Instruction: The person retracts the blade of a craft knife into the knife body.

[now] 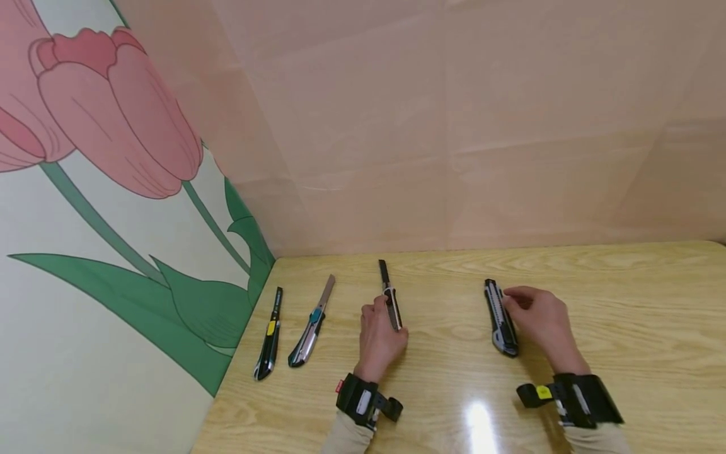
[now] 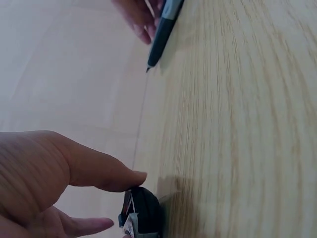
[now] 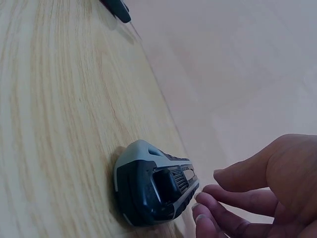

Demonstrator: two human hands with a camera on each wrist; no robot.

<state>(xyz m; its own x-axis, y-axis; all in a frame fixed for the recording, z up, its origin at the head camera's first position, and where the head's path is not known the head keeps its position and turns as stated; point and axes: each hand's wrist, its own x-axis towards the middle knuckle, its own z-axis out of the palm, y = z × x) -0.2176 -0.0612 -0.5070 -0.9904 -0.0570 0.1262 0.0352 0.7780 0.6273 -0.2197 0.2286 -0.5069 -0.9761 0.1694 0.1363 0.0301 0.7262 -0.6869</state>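
Note:
In the head view, my left hand (image 1: 379, 343) holds a slim utility knife (image 1: 395, 315) by its handle, thumb on one side and fingers on the other, with the dark blade pointing to the back of the table. The left wrist view shows its rounded black handle end (image 2: 146, 210) under the thumb. My right hand (image 1: 541, 318) is beside a larger grey and black utility knife (image 1: 501, 325). Seen from the right wrist, its fingertips (image 3: 200, 218) are right at that knife's side, while the thumb stands off from it. No blade shows on this knife.
Farther left on the wood-grain table (image 1: 442, 378) lie a black utility knife with a yellow slider (image 1: 269, 337) and a silver one with a blue slider (image 1: 309, 334), its blade extended. A plain pinkish sheet (image 1: 454, 126) rises behind, and a tulip-printed sheet (image 1: 113, 221) borders the left.

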